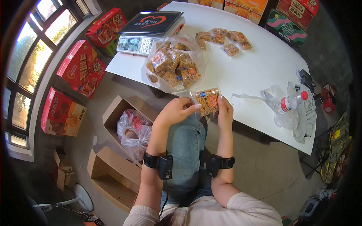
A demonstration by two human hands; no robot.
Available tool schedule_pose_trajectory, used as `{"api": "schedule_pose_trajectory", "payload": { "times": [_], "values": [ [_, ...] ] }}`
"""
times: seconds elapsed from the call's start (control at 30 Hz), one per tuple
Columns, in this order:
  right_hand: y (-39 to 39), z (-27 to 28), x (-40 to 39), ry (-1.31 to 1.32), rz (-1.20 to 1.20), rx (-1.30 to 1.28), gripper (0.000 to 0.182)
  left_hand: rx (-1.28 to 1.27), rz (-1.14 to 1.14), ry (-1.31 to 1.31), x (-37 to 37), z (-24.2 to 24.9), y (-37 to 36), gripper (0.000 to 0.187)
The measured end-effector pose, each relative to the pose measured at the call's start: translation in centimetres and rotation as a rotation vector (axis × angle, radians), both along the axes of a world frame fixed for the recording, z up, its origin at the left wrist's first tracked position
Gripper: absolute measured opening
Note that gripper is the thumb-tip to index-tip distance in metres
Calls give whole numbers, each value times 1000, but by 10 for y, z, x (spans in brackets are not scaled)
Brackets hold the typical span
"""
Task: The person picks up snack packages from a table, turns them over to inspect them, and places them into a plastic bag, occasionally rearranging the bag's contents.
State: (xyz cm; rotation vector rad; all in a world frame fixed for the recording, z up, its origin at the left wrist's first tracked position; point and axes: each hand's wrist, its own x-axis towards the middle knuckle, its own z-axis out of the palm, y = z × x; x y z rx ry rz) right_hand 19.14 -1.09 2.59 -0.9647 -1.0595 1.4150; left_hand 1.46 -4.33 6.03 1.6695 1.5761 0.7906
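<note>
Between my two hands, just off the table's front edge, is a clear wrapped snack packet (208, 101) with an orange and a blue label. My left hand (177, 110) pinches its left side with thumb and fingers. The right side is gripped by my right hand (225, 112). Just beyond, a clear plastic bag (175, 62) full of similar packets sits at the white table's (241, 81) front left edge. Several loose packets (237, 37) lie farther back on the tabletop.
Behind the bag stands a digital scale (151, 26). Plastic bags (301, 120) and a red-capped bottle (294, 101) lie at the table's right. Open cardboard boxes (113, 177) are on the floor at left, one holding a white bag (134, 132). Red snack boxes (81, 69) line the window side.
</note>
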Motion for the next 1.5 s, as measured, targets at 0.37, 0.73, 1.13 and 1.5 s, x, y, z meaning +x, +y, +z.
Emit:
{"api": "schedule_pose_trajectory", "payload": {
  "times": [0.37, 0.73, 1.13, 1.5],
  "values": [
    [-4, 1, -8, 39, 39, 8, 31, 41, -128, -109, -1, 4, -2, 27],
    [-3, -1, -4, 47, 156, -20, 36, 64, -142, -41, -4, 0, -1, 28],
    [-6, 3, -5, 51, 153, 0, 36, -21, -113, -52, -5, -4, 0, 30],
    [-6, -2, -10, 90, 142, -5, 40, 73, -154, -134, -6, -3, 0, 38]
  ]
}}
